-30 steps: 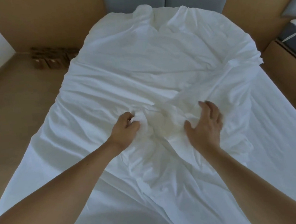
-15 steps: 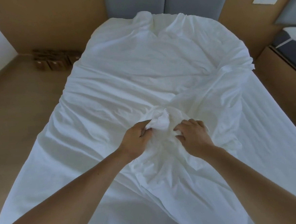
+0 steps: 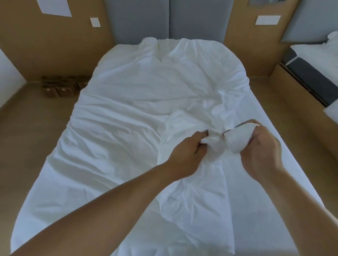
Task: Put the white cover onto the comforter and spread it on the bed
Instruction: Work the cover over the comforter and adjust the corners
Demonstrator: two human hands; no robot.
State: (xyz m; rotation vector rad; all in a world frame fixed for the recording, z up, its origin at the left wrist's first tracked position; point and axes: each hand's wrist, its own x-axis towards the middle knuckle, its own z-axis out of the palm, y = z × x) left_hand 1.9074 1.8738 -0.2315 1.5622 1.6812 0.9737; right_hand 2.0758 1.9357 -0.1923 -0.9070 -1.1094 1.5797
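White cover [image 3: 142, 101] now bunched up in left hand [image 3: 188, 155] (right hand [image 3: 262, 151] too).

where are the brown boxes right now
In the head view the brown boxes sit on the floor at the far left, against the wooden wall, just beside the left head corner of the bed.

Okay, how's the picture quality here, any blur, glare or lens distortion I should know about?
Head view: the wide lens bows the bed outward; light is soft and dim, no glare; the white cover shows only faint fold shadows; the left hand and right hand gripping it look slightly soft.
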